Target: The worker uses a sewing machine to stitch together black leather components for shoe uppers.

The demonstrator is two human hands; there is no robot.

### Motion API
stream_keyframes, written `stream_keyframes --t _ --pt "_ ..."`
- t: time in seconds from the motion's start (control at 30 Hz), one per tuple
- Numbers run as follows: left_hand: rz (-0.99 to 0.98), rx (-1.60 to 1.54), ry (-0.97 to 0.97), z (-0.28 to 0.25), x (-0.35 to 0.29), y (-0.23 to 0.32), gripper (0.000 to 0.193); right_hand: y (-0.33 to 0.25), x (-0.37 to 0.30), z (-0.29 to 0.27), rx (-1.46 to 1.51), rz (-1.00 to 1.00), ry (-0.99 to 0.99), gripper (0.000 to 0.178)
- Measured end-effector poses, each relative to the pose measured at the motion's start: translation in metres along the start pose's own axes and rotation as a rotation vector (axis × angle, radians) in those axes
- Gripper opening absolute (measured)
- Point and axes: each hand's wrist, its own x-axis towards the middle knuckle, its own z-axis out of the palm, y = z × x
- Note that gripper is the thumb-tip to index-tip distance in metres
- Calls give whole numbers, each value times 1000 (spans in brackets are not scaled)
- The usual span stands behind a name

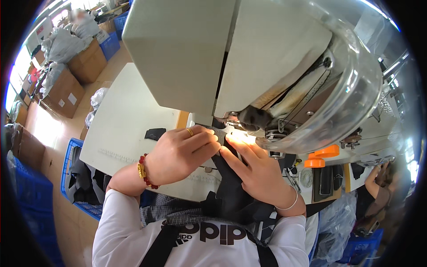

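Note:
A strip of black fabric [232, 180] runs from the needle area of a sewing machine [178, 53] down over the table edge toward my lap. My left hand [180, 153], with a ring and a red beaded bracelet, is closed, its fingertips pinching the upper left edge of the fabric. Flat on the fabric's right side lies my right hand [262, 175], its fingers stretched forward and spread close to the lit needle area. The machine head partly hides the needle and presser foot. A small black fabric piece [155, 133] rests on the white table [129, 111] beside my left hand.
A blue basket [71, 167] of dark fabric pieces stands left of the table. Orange knobs [327, 151] and a clear curved guard [364, 89] project at the right. Scissors [291, 178] and a dark phone-like object [326, 180] lie nearby. Another person [378, 189] sits far right.

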Motion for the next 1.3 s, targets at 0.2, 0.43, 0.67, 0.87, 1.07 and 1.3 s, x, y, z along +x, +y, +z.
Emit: stream_keyframes --t 0.2,0.43,0.67,0.87,1.07,1.3 --pt "28 94 12 2 -2 2 25 -7 1 -8 -44 -20 93 50" --pt "54 79 21 6 -1 -3 26 -7 6 -8 -18 -13 46 48" --pt "42 103 -30 6 -7 4 28 1 0 1 -4 -76 123 41" --pt "96 117 40 14 -4 3 32 4 -9 1 31 -54 138 47" --pt "27 75 9 15 -4 -5 29 7 -8 4 -17 -73 103 54" --pt "59 143 26 16 -1 -7 28 11 -9 -2 -56 -70 58 56"
